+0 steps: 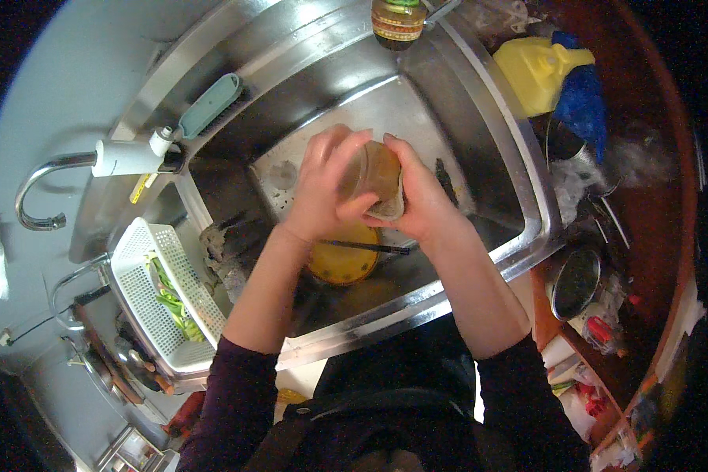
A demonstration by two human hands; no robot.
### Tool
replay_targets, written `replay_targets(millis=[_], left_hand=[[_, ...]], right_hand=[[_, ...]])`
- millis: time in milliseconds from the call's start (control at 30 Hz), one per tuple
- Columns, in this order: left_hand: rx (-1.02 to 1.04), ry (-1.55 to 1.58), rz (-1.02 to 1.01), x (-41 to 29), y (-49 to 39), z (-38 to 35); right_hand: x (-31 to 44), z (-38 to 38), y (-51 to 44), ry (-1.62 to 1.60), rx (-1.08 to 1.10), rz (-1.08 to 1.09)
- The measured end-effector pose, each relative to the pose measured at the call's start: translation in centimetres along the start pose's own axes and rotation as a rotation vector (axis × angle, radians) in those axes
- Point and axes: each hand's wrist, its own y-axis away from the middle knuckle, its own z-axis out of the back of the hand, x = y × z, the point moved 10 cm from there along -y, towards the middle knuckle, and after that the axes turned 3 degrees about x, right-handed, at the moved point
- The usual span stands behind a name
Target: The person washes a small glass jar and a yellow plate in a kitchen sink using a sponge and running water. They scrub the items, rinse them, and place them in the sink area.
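Over the stainless steel sink (407, 103), a clear container (383, 171) with a brownish tint is between my hands. My right hand (428, 194) holds it from the right and below. My left hand (330, 183) lies against its left side, fingers bent over its upper part; whether these fingers grip it is not plain. Beneath my hands, a yellow bowl (342, 259) rests in the sink, with dark chopsticks (369, 245) lying across it. A dark scrap (445, 180) sits on the sink floor to the right.
A white perforated basket (203, 298) with green vegetable pieces (174, 301) stands left, beside a grey rag (224, 259). The faucet (74, 159) and a green brush (211, 106) are upper left. A patterned jar (398, 26) is at the far rim; a yellow jug (528, 74) stands right.
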Motion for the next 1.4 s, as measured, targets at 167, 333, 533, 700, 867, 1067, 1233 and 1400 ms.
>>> replay_targets(millis=[167,333,533,700,867,1067,1233,1400], left_hand=[[-0.008,-0.161,-0.184,-2.4,-0.8,0.6],[-0.28,0.452,0.238,0.6,0.5,0.7],[-0.29,0.466,0.235,0.5,0.7,-0.7],[-0.213,0.17,0.132,-1.4,-0.8,0.2],[-0.266,0.208,0.172,-0.1,-0.6,-0.5],[-0.357,0.658,0.541,6.2,2.1,-2.4],[-0.414,0.802,0.703,7.8,3.6,-3.3],[-0.552,0.954,0.75,9.4,5.9,-3.9]], right_hand=[[0.4,-0.7,-1.7,-0.109,0.236,0.152],[0.4,-0.7,-2.9,-0.205,0.357,0.229],[1.1,2.0,-3.7,-0.053,0.144,0.364],[2.0,3.0,-4.2,-0.016,0.117,0.42],[3.1,4.0,-4.0,0.213,-0.02,0.441],[2.7,7.8,-5.5,0.197,-0.144,0.26],[2.8,8.2,-6.4,0.039,0.092,0.17],[2.4,4.5,-4.9,-0.217,0.286,-0.107]])
